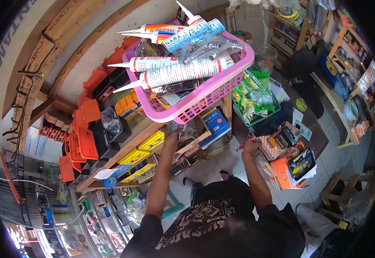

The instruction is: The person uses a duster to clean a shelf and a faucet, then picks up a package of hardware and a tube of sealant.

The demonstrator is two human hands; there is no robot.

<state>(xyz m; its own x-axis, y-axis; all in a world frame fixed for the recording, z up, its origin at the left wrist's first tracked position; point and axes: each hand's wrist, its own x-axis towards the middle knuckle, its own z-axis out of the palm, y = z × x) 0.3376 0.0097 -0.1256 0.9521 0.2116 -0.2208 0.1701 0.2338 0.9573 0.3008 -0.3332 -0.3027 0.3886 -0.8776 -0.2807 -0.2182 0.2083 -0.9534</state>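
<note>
My left hand [171, 130] reaches in at the shelf just under the pink basket [196, 103], beside clear plastic packaging [188, 131]; its fingers are mostly hidden. The basket is piled with sealant tubes [183, 73] and clear bags. My right hand [251, 146] is closed around a small pink-red piece at the left edge of a cluster of goods. That cluster includes a red-checked packet [270, 147], an orange box [282, 172] and a black package [302, 165]. Whether the pink-red piece belongs to a container is unclear.
Orange cases [82, 142] line the left shelf, above yellow boxes [131, 157]. A blue 3M box [215, 127] stands below the basket. A green basket [256, 96] of packets sits beyond my right hand. A wooden stool [340, 189] and another person's leg [316, 225] are at lower right.
</note>
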